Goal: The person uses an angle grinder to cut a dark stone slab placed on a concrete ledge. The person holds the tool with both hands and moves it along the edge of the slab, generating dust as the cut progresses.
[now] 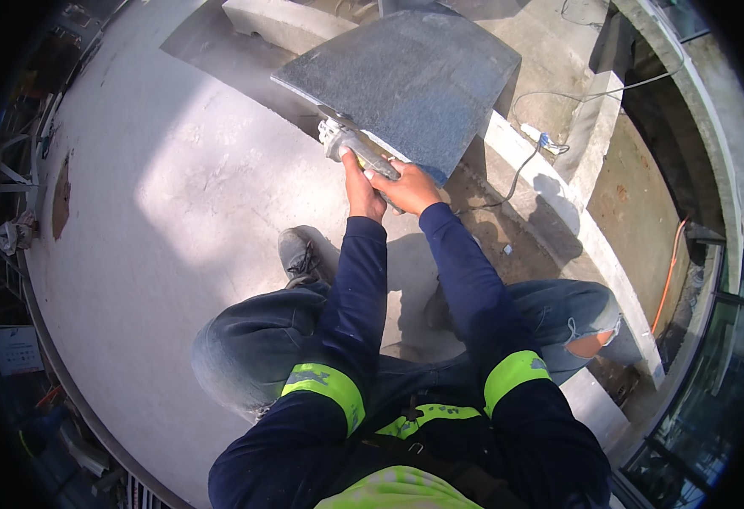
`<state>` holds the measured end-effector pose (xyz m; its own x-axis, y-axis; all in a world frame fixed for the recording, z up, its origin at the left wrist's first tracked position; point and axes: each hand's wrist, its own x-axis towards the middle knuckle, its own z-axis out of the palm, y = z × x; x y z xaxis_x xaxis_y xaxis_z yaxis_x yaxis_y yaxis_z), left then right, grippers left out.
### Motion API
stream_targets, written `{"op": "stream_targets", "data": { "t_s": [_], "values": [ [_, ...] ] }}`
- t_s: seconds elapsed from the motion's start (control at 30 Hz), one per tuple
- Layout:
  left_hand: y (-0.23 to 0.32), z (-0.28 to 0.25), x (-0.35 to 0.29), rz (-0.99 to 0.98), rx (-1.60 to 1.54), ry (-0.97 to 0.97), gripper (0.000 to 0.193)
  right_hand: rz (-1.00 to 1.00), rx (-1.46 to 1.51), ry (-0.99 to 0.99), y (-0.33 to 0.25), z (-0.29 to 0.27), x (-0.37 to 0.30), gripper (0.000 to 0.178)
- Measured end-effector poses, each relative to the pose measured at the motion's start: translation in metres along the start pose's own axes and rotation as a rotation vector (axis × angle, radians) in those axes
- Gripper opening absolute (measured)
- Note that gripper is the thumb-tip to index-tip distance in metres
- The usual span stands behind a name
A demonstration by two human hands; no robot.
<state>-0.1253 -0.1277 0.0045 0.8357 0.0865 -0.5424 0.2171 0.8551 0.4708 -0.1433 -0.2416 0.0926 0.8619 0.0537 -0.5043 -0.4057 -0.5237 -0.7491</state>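
Observation:
Both my hands are wrapped round a dusty grey angle grinder (360,147), held out in front of me. My left hand (362,188) grips it close to the head, with the thumb along the body. My right hand (411,186) closes round the rear of the body, where a dark cord leaves. The grinder's disc (334,114) meets the near left edge of a large dark grey stone slab (414,76); whether it touches the stone I cannot tell. A pale strip runs along that edge. The slab lies across low concrete walls.
A power cord (512,188) runs right to a white and blue connector (541,138) beside a curved concrete ledge (588,216). An orange cable (668,276) lies farther right. Pale dusty floor (194,195) spreads to my left, with my shoe (298,254) on it. Dust hangs past the slab.

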Motion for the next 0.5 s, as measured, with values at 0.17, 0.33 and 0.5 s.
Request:
{"op": "stream_targets", "data": {
  "t_s": [0.17,0.33,0.5],
  "values": [
    [-0.002,0.001,-0.006,0.015,-0.015,-0.025,0.073,-0.018,0.013,-0.004,0.005,0.000,-0.001,0.103],
    [-0.003,0.004,-0.017,0.008,-0.018,-0.037,0.073,-0.023,0.015,0.008,0.008,-0.001,-0.008,0.103],
    [-0.006,0.003,-0.020,0.002,-0.002,-0.019,0.073,-0.029,-0.003,0.006,0.010,-0.003,-0.012,0.104]
  ]
}}
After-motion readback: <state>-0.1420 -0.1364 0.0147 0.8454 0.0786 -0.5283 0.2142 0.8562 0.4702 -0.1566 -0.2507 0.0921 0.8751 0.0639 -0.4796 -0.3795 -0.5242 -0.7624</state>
